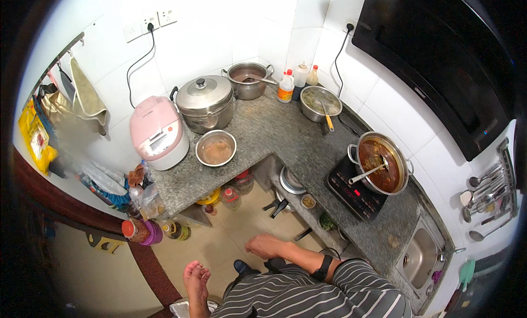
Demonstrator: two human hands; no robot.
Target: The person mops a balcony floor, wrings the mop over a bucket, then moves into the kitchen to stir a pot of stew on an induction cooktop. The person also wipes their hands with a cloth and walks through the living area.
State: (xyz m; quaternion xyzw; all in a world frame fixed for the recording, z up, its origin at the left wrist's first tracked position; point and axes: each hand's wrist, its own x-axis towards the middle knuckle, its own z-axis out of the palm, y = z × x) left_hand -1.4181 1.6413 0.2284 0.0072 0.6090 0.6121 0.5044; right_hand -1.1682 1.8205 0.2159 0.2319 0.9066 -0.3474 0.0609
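Observation:
My left hand (197, 280) hangs in the air at the lower left, fingers loosely curled with nothing seen between them. My right hand (265, 246) is held before my body, back up; its fingers are partly hidden and nothing shows in it. Both hands are below the stone counter (263, 130). On the counter's right part a two-handled steel pot (366, 141) of reddish-brown stew, with a ladle (368, 173) in it, stands on a black induction cooker (354, 198) with a lit red display. A steel bowl (216, 148) of liquid with pale pieces sits near the counter's edge.
A pink rice cooker (156, 130), a lidded steel pot (206, 97) and an open pot (249, 77) line the back left. Bottles (286, 87) and a steel bowl with a yellow-handled utensil (321, 104) are in the corner. A sink (422, 256) lies right; bottles (230, 196) stand beneath the counter.

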